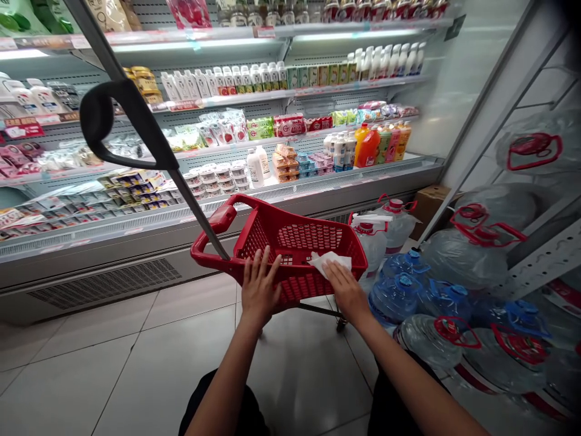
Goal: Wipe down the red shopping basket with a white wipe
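Note:
A red plastic shopping cart (308, 284) with a perforated basket stands in front of me, and its inside shows no goods. My left hand (260, 289) lies with fingers spread on the near rim and side of the basket. Toward the right end of that rim, my right hand (347, 290) presses a white cloth or tissue (333, 261) against the edge, its fingers over it. From the cart's left end a grey pole rises to a black loop handle (122, 124).
Behind the cart runs a refrigerated display case (290, 200) with bottles, cups and packs on its shelves. Large water jugs (476, 254) crowd the right side, some with blue caps (403, 281). A cardboard box (431, 209) stands behind them. The floor is tiled (149, 357).

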Motion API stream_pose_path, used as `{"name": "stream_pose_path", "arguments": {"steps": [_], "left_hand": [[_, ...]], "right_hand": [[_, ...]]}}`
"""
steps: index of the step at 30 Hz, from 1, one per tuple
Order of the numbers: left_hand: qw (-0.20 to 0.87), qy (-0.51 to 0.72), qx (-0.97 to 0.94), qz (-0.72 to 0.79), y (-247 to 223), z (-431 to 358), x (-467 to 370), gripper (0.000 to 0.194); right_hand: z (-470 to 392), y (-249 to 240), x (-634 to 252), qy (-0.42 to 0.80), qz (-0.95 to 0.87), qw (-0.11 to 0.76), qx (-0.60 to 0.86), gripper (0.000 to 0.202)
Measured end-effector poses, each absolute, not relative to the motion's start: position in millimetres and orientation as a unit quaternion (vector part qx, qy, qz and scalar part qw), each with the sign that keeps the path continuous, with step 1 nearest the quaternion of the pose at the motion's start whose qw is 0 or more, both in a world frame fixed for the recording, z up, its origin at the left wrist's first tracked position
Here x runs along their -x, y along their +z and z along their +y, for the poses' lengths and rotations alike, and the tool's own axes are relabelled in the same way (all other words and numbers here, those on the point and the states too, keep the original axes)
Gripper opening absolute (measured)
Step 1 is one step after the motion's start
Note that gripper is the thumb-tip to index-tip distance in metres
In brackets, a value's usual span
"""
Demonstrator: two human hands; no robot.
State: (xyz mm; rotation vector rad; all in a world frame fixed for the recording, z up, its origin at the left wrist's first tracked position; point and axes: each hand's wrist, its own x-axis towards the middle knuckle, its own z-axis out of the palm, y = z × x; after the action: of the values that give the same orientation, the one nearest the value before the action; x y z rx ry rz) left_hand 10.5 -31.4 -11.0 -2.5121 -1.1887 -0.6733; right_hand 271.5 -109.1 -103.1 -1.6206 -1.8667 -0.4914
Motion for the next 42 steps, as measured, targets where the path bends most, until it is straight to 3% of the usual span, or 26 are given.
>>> {"name": "stream_pose_path", "arguments": {"steps": [8, 17, 27, 36, 42], "left_hand": [[0.147, -0.22, 0.846, -0.462, -7, -36, -7, 0.071], [0.134, -0.218, 0.854, -0.453, -9, -39, -5, 0.087], [0.168, -0.263, 0.833, -0.457, 12, -26, 31, 0.064], [0.141, -0.299, 0.82, -0.467, 15, -37, 22, 0.089], [0.138, -0.335, 0.814, -0.454, 15, -39, 24, 0.084]], "right_hand": [[-98, -105, -273, -0.153, -0.658, 0.39, 0.626, 0.05], [-59, -73, -169, -0.156, -0.739, 0.392, 0.526, 0.064], [-98, -102, -252, -0.183, -0.711, 0.401, 0.547, 0.074], [-46, -58, -143, -0.137, -0.725, 0.45, 0.503, 0.056], [-26, -27, -96, -0.074, -0.776, 0.464, 0.421, 0.048]]}}
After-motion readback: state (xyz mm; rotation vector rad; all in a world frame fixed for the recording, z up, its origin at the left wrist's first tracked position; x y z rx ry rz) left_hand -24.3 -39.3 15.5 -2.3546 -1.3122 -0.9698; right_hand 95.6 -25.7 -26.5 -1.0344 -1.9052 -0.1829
